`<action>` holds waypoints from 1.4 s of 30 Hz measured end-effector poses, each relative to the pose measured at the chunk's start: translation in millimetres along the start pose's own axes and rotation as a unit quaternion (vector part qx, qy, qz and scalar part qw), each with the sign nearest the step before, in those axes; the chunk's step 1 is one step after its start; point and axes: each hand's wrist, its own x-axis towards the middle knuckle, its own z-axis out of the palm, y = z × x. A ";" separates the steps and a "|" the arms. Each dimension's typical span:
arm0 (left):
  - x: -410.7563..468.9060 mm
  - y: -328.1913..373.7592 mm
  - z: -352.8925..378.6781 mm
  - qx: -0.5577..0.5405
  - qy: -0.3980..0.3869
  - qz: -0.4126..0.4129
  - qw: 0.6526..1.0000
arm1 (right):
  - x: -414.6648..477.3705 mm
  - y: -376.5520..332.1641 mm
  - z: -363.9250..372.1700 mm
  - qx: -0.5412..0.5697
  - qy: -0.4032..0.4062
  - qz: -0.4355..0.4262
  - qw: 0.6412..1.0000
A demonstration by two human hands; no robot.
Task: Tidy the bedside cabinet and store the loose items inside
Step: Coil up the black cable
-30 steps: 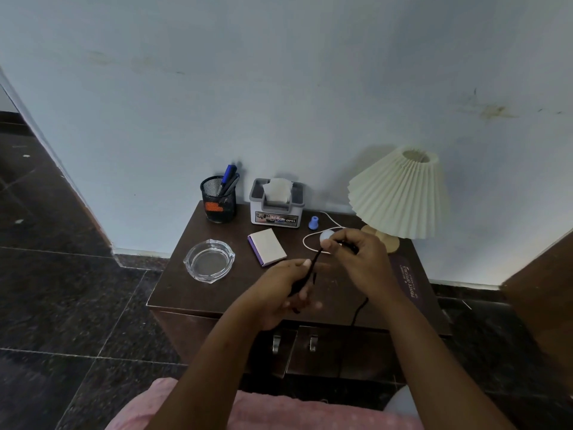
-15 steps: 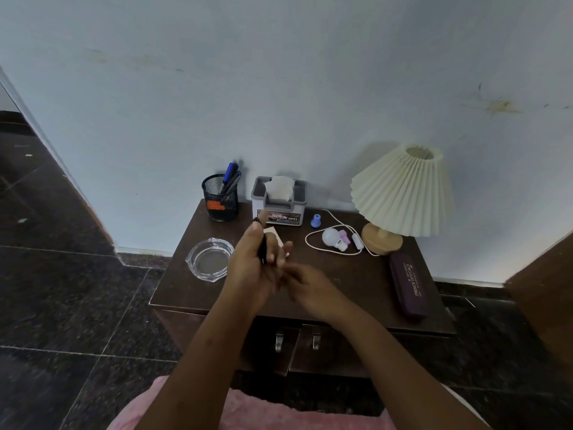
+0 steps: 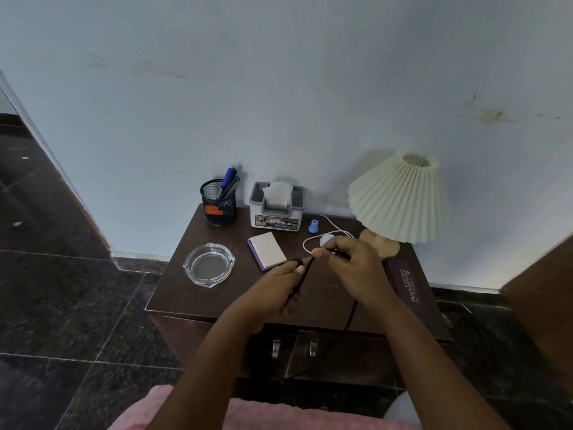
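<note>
One black cable [image 3: 305, 272] in pinch grips between left hand [image 3: 276, 288] and right hand [image 3: 356, 268]

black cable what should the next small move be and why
Probably swing the right hand back toward the left hand to lay one more turn of the black cable over its fingers. The left hand holds a bunch of cable, a taut stretch runs to the right hand's grip, and a loose tail hangs past the bedside cabinet front, not yet wound.

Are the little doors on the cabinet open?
No, both cabinet doors sit shut, their handles side by side.
</note>
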 end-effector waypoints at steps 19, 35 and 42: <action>-2.3 8.1 0.6 -0.326 0.068 0.177 0.926 | -12.4 4.5 47.6 0.059 -0.186 0.115 0.974; 12.5 -13.0 -11.2 0.156 0.147 0.102 0.971 | -8.4 -14.8 11.2 -0.045 -0.123 -0.042 0.990; -9.2 6.0 1.1 -0.145 -0.141 0.006 0.979 | 1.4 -3.6 1.3 0.077 0.049 0.004 0.996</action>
